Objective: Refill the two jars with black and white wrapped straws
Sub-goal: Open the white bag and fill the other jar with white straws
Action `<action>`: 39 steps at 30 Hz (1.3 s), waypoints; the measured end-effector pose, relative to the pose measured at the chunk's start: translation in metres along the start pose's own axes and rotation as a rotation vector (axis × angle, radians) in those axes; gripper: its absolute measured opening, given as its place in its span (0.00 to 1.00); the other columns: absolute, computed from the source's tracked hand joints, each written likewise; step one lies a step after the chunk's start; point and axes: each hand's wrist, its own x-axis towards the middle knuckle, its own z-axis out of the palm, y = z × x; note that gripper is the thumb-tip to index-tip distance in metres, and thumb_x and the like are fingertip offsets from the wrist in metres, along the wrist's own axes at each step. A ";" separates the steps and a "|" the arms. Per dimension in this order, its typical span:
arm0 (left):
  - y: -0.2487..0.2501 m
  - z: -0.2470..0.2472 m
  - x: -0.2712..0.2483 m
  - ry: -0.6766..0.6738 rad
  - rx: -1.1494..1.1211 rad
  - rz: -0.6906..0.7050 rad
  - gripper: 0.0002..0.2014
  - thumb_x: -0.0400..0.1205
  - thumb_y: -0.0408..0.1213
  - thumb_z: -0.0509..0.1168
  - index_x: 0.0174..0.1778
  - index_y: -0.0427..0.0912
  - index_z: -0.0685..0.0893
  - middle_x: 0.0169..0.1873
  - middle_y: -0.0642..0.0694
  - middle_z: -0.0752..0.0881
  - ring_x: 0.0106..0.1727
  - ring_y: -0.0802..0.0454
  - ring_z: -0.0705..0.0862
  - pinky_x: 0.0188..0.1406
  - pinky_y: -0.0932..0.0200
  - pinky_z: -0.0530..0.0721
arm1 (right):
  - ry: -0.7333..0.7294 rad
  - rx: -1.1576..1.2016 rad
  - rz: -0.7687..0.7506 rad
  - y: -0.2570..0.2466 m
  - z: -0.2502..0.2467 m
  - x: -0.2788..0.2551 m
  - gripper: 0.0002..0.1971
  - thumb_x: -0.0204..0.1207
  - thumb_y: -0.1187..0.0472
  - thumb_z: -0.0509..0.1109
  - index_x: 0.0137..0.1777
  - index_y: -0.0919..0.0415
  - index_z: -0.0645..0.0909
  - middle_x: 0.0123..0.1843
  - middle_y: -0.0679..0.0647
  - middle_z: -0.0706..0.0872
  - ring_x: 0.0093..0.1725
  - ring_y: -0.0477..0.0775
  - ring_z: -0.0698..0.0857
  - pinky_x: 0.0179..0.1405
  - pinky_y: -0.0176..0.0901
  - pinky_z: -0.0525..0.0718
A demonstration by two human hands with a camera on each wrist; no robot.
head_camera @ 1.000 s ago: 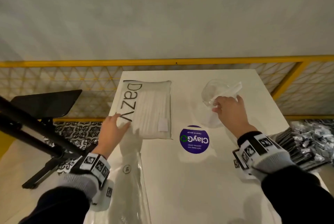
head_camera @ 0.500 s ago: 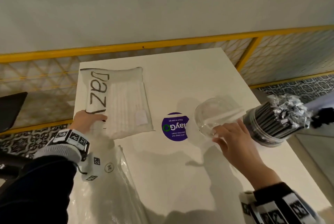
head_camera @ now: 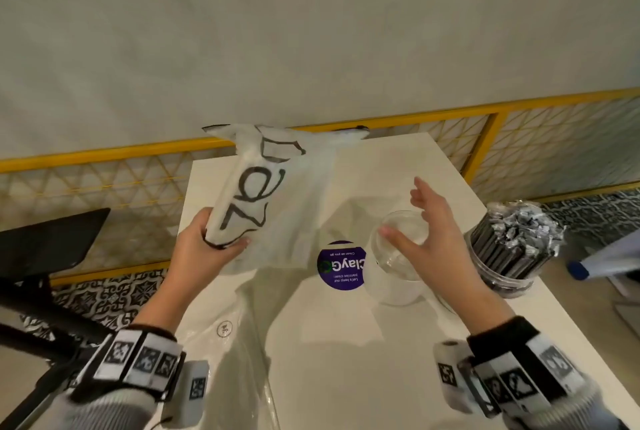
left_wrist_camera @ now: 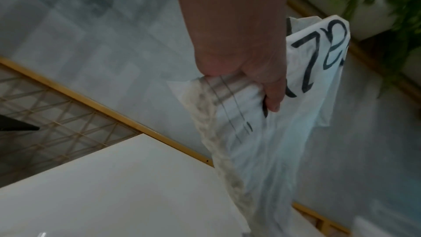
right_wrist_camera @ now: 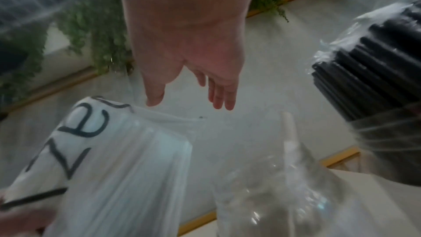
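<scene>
My left hand (head_camera: 211, 249) grips one end of a white bag of white wrapped straws (head_camera: 277, 201), lettered in black, and holds it tilted up off the white table (head_camera: 339, 343). The same bag (left_wrist_camera: 273, 132) hangs from that hand (left_wrist_camera: 246, 71) in the left wrist view. An empty clear jar (head_camera: 398, 266) stands right of the bag. My right hand (head_camera: 429, 232) hovers above that jar with fingers spread, holding nothing. A second clear jar (head_camera: 512, 253), packed with black wrapped straws, stands at the table's right edge. The right wrist view shows the open hand (right_wrist_camera: 189, 104), the bag (right_wrist_camera: 114, 159), the empty jar (right_wrist_camera: 273, 195) and the black straws (right_wrist_camera: 376, 71).
A round purple sticker (head_camera: 341, 265) lies on the table between bag and empty jar. Crumpled clear plastic (head_camera: 228, 360) covers the table's near left. A yellow railing (head_camera: 104, 152) runs behind the table. A black stand (head_camera: 41, 291) is at the left.
My left hand has lifted the straw bag off the table and tipped it up. My right hand has let go of the empty jar and now spreads open above it.
</scene>
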 end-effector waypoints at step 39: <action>0.178 0.135 -0.085 -0.251 -0.024 0.513 0.07 0.77 0.35 0.71 0.50 0.45 0.90 0.40 0.57 0.87 0.44 0.61 0.84 0.43 0.69 0.79 | -0.228 0.634 0.091 0.001 -0.078 -0.030 0.05 0.66 0.73 0.78 0.35 0.64 0.86 0.28 0.50 0.88 0.30 0.44 0.84 0.34 0.30 0.81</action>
